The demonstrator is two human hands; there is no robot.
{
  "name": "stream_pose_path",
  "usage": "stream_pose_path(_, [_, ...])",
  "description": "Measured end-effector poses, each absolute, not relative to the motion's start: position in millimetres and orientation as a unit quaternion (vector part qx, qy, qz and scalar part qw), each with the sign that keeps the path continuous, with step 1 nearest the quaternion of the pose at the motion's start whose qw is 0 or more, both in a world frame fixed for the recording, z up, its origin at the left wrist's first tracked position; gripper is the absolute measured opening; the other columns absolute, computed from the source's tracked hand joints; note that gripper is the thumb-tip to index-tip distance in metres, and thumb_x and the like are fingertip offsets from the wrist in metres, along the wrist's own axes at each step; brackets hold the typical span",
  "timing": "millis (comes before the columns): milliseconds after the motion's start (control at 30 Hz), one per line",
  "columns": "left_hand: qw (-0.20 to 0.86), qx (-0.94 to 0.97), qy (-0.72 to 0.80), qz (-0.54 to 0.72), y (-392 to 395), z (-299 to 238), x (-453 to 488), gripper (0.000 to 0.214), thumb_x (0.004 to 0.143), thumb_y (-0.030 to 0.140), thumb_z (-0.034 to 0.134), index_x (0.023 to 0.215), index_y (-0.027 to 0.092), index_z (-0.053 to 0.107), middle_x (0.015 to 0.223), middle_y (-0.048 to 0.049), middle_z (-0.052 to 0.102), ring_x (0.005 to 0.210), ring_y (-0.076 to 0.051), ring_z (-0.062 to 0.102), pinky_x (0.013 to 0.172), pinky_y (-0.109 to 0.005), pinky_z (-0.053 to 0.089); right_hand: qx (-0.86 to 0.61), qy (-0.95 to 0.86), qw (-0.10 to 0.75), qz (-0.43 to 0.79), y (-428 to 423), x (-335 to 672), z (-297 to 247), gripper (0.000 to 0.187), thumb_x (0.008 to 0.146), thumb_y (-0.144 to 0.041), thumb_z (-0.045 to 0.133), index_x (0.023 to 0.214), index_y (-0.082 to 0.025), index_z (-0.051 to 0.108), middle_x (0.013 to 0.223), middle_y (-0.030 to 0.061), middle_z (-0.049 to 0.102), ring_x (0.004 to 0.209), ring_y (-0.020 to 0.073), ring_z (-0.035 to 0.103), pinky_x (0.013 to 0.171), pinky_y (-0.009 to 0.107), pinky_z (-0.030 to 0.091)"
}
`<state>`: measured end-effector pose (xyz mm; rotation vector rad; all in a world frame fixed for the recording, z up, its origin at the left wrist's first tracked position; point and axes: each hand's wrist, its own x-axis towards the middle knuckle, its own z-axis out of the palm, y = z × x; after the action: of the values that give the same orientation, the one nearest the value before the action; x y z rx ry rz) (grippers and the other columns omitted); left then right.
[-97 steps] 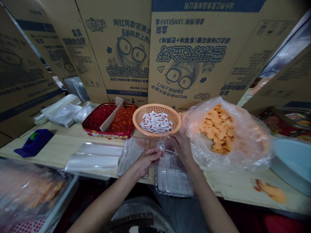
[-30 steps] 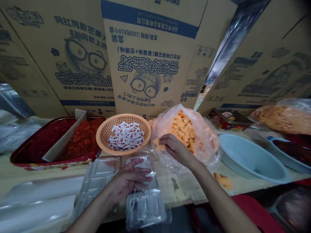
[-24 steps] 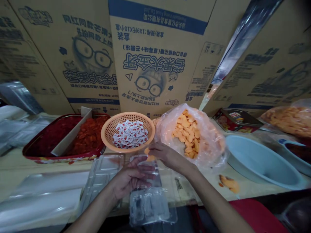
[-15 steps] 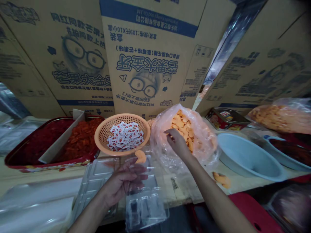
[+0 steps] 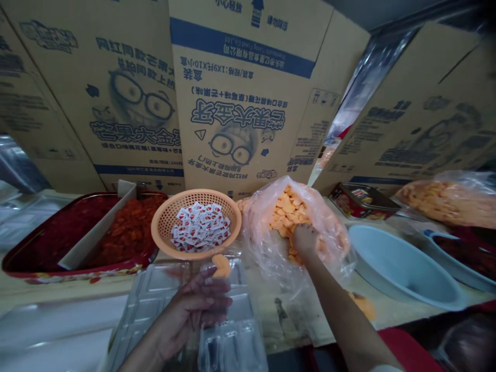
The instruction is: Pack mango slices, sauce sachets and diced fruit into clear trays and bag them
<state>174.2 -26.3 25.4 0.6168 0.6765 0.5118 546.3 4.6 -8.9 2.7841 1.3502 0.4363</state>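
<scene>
My left hand [image 5: 203, 299] is palm up over clear plastic trays [image 5: 232, 341], its fingers loosely spread and blurred. A curved orange candy piece [image 5: 221, 266] sits at its index fingertip, seemingly pinched there, just below the rim of the basket. My right hand [image 5: 305, 242] reaches down into an open clear plastic bag [image 5: 263, 253] full of similar orange pieces [image 5: 287, 209]. Its fingertips are sunk among them and hidden, so their grip does not show.
An orange basket [image 5: 158, 227] holds small white packets. To its left stands a divided red tin [image 5: 23, 276] with dark red and orange pieces. Right of the bag are a blue basin [image 5: 387, 268] and a square tin [image 5: 362, 201]. Cardboard boxes [image 5: 240, 88] line the back.
My right hand has moved from above the bag's left side down into the orange pieces. My left hand and its piece have shifted slightly lower, as the whole view has too.
</scene>
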Motion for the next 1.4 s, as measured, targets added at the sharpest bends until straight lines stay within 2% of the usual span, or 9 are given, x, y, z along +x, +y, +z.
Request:
stream_pose_path(167, [0.868, 0.296, 0.31, 0.253, -24, 26, 169, 0.066, 0.068, 0.003, 0.057, 0.129, 0.016, 0.034, 0.117, -0.018, 0.058, 0.096, -0.031, 0.062, 0.076, -0.042, 0.05, 0.88, 0.457, -0.028, 0.128, -11, 542, -2, 0.031, 0.079, -0.007, 0.038, 0.099, -0.006, 0.061, 0.1, 0.0203, 0.06, 0.097, 0.0303, 0.053, 0.078, 0.041, 0.041])
stream_pose_path(333, [0.872, 0.292, 0.295, 0.26, -24, 31, 162, 0.065, 0.067, 0.002, 0.057, 0.128, 0.016, 0.037, 0.114, -0.0167, 0.06, 0.096, -0.03, 0.062, 0.081, -0.044, 0.048, 0.712, 0.57, -0.41, 0.017, -27, 487, 29, 0.023, 0.079, -0.016, 0.044, 0.097, -0.016, 0.058, 0.101, 0.01, 0.061, 0.095, 0.0207, 0.056, 0.079, 0.034, 0.046])
stream_pose_path(400, [0.87, 0.298, 0.294, 0.261, -25, 32, 157, 0.065, 0.068, 0.003, 0.057, 0.128, 0.016, 0.037, 0.115, -0.0168, 0.059, 0.097, -0.03, 0.061, 0.08, -0.043, 0.048, 0.572, 0.675, -0.46, -0.081, -31, 454, 48, 0.016, 0.081, -0.018, 0.046, 0.09, -0.02, 0.059, 0.099, 0.0071, 0.061, 0.095, 0.018, 0.057, 0.082, 0.034, 0.045])
stream_pose_path(533, [0.867, 0.307, 0.292, 0.261, -29, 34, 139, 0.065, 0.068, 0.004, 0.058, 0.128, 0.018, 0.038, 0.115, -0.0156, 0.06, 0.097, -0.031, 0.061, 0.076, -0.04, 0.049, 0.397, 0.804, -0.393, -0.203, -26, 395, 76, 0.019, 0.087, -0.019, 0.044, 0.083, -0.02, 0.062, 0.098, 0.0074, 0.062, 0.093, 0.0146, 0.058, 0.079, 0.029, 0.047])
stream_pose_path(833, [0.853, 0.294, 0.312, 0.298, -35, 31, 91, 0.066, 0.068, 0.005, 0.057, 0.13, 0.017, 0.037, 0.113, -0.0154, 0.061, 0.097, -0.029, 0.062, 0.069, -0.034, 0.052, 0.272, 0.883, -0.329, -0.194, 8, 325, 65, 0.021, 0.087, -0.017, 0.047, 0.09, -0.024, 0.067, 0.1, 0.0051, 0.065, 0.096, 0.0145, 0.055, 0.084, 0.035, 0.043])
stream_pose_path(967, [0.842, 0.277, 0.325, 0.33, -36, 27, 65, 0.067, 0.07, 0.006, 0.058, 0.132, 0.019, 0.036, 0.117, -0.0149, 0.06, 0.102, -0.03, 0.059, 0.076, -0.037, 0.05, 0.309, 0.86, -0.347, -0.209, 16, 310, 62, 0.027, 0.087, -0.014, 0.044, 0.101, -0.025, 0.063, 0.11, 0.0052, 0.061, 0.104, 0.015, 0.053, 0.088, 0.036, 0.042])
stream_pose_path(1067, [0.833, 0.26, 0.332, 0.359, -36, 24, 42, 0.068, 0.07, 0.006, 0.058, 0.133, 0.021, 0.035, 0.12, -0.0145, 0.058, 0.107, -0.03, 0.057, 0.083, -0.04, 0.047, 0.433, 0.801, -0.365, -0.193, 44, 308, 55, 0.026, 0.086, -0.013, 0.041, 0.1, -0.021, 0.061, 0.102, 0.0059, 0.062, 0.097, 0.0155, 0.055, 0.083, 0.033, 0.044])
stream_pose_path(1233, [0.827, 0.212, 0.325, 0.407, -36, 14, 3, 0.072, 0.074, 0.007, 0.056, 0.137, 0.03, 0.029, 0.127, -0.0121, 0.053, 0.115, -0.029, 0.05, 0.093, -0.051, 0.039, 0.621, 0.752, -0.154, -0.158, 116, 302, 32, 0.027, 0.077, -0.01, 0.05, 0.101, -0.017, 0.061, 0.099, 0.0073, 0.064, 0.089, 0.0171, 0.058, 0.079, 0.029, 0.044])
stream_pose_path(1400, [0.822, 0.168, 0.311, 0.447, -35, 3, -22, 0.071, 0.075, 0.006, 0.054, 0.136, 0.033, 0.029, 0.132, -0.0097, 0.048, 0.118, -0.028, 0.047, 0.097, -0.052, 0.035, 0.604, 0.774, -0.081, -0.173, 160, 276, 5, 0.055, 0.054, -0.013, 0.072, 0.108, -0.02, 0.06, 0.116, 0.0089, 0.059, 0.102, 0.0217, 0.055, 0.084, 0.028, 0.044])
